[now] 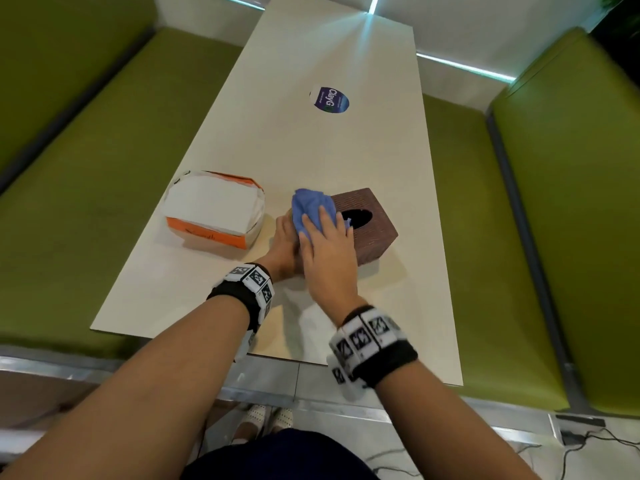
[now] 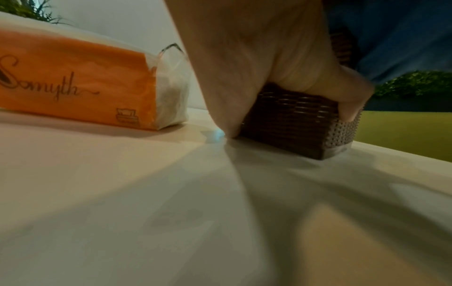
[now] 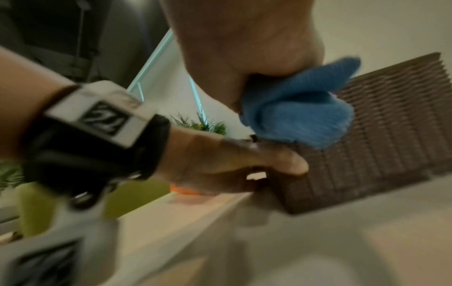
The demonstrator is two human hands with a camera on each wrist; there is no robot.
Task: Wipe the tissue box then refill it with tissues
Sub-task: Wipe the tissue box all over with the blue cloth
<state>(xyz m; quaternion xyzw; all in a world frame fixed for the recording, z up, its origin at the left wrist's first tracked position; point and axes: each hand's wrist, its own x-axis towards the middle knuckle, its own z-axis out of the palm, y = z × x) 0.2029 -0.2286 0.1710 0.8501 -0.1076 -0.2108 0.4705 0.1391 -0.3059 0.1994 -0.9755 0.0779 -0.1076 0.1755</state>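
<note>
Tissue pack [image 1: 213,209], orange and white in clear wrap, lies flat on the left part of the table [image 1: 311,140], well in from the left edge. Its upper half is cut off in the left wrist view; printed script on the orange side is legible there.

Left hand [image 1: 282,247] sits just right of the pack, apart from it. It grips the near-left side of the tissue box [image 1: 367,233]: thumb curled round the near corner in the left wrist view, heel of the hand on the tabletop. Other fingers hidden behind the box and under the cloth.

Right hand [image 1: 329,244] lies over the left, fingers extended and pressed flat on the blue cloth [image 1: 311,206], which covers the box's left top edge. Right wrist view is blurred; the cloth [image 3: 300,108] bunches under the palm there. Thumb position unclear.

Tissue box: brown woven cube, upright, oval top opening dark, contents not discernible. It stands right of table centre, near the front.

Round sticker [image 1: 330,99] farther back. Bare tabletop behind and right of the box; green bench seats [image 1: 519,237] flank both long edges.
</note>
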